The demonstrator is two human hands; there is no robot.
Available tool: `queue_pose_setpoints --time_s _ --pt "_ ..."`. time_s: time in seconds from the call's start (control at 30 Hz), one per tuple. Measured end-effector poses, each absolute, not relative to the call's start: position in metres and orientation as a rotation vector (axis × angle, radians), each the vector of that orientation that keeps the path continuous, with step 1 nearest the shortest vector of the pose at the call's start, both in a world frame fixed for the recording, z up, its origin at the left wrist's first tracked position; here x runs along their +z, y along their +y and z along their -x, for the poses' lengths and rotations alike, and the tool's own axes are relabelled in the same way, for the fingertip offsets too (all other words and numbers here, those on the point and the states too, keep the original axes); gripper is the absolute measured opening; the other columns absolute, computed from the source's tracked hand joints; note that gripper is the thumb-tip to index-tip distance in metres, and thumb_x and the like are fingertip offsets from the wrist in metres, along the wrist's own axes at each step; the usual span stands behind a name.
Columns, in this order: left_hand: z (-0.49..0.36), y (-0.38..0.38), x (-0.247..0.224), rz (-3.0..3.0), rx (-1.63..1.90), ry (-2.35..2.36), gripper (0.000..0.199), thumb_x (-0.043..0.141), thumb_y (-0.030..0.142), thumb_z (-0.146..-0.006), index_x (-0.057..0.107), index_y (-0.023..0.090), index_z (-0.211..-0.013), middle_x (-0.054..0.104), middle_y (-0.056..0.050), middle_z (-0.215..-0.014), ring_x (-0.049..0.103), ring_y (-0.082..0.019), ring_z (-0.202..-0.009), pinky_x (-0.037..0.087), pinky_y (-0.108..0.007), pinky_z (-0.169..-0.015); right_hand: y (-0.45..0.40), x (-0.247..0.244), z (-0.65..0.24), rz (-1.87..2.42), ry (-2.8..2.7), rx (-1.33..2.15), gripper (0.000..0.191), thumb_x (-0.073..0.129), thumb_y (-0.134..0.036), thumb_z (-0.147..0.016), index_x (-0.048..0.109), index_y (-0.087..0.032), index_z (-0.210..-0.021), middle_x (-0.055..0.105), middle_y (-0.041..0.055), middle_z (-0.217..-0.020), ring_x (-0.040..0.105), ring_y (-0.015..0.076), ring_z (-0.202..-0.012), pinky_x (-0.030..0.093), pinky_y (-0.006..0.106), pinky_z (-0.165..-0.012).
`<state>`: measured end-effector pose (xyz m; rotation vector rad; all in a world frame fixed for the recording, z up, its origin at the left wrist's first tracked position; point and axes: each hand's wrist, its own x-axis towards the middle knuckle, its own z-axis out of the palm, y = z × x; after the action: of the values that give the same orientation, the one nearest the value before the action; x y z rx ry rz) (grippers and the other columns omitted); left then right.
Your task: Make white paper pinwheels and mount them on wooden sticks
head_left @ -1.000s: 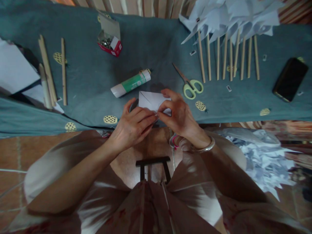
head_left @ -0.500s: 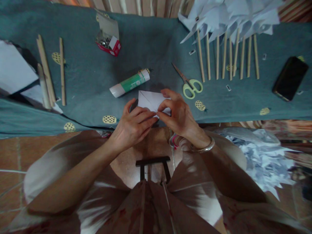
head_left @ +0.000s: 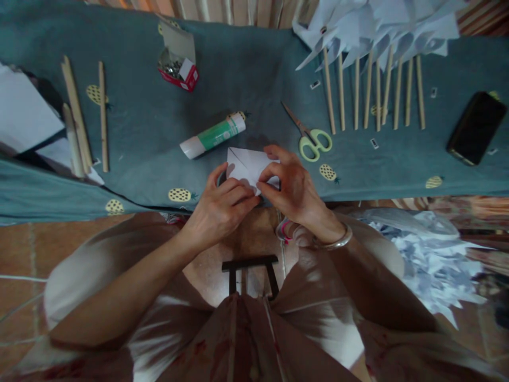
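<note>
A small white sheet of paper [head_left: 248,162] with a diagonal crease or cut lies at the table's near edge, between my hands. My left hand [head_left: 223,204] grips its lower left side, the thumb at the left edge and fingers along the bottom. With thumb and index finger pinched, my right hand [head_left: 289,185] holds the paper's lower right part. The fingertips of both hands nearly meet. Just beyond the paper lies a glue stick [head_left: 214,136] with a green label. Green-handled scissors [head_left: 309,139] rest open to the right of it.
Paper pinwheels on wooden sticks [head_left: 376,32] lie at the back right, a phone [head_left: 476,128] at far right. A red box of metal pins [head_left: 178,69] stands at the back. Loose wooden sticks [head_left: 103,116] and white paper sheets [head_left: 26,111] are left. More folded paper [head_left: 429,260] sits low right.
My left fingers have drawn back slightly from the right fingertips and bent more, baring a little more of the paper's lower edge. My right hand keeps its pinch.
</note>
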<state>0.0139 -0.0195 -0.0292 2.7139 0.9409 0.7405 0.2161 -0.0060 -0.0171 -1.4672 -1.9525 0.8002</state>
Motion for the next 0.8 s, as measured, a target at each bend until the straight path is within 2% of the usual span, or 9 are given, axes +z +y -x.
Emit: queue_pose_setpoints --time_s 0.2,0.57,0.8 --pt "-0.0148 -0.0191 -0.028 -2.721 0.812 0.929 0.015 0.055 0.019 -0.097 0.069 0.023 -0.102 0.075 0.0 -0.093 0.066 -0.017 -0.09 0.041 -0.051 -0.111 -0.0076 -0.0159 -0.2175 1.476 -1.983 0.751 0.012 0.064 -0.018 -0.079 0.073 -0.026 -0.079 0.062 0.0027 -0.128 0.056 0.0311 -0.125 0.045 0.052 -0.109" --pt "-0.0177 -0.0165 -0.0272 -2.526 0.784 1.002 0.015 0.059 0.02 -0.094 0.073 0.023 -0.098 0.075 -0.002 -0.092 0.067 -0.017 -0.089 0.042 -0.048 -0.109 -0.0097 -0.0186 -0.2215 1.424 -2.018 0.708 0.015 0.063 -0.019 -0.082 0.075 -0.027 -0.087 0.062 0.0039 -0.126 0.056 0.0295 -0.123 0.046 0.053 -0.109" --pt "-0.0171 -0.0152 -0.0274 -2.492 0.765 1.021 0.017 0.058 0.023 -0.094 0.073 0.023 -0.099 0.075 -0.002 -0.093 0.068 -0.017 -0.089 0.042 -0.047 -0.109 -0.0114 -0.0161 -0.2233 1.404 -2.098 0.655 0.018 0.06 -0.02 -0.086 0.075 -0.029 -0.089 0.058 0.002 -0.134 0.055 0.0313 -0.125 0.046 0.053 -0.109"
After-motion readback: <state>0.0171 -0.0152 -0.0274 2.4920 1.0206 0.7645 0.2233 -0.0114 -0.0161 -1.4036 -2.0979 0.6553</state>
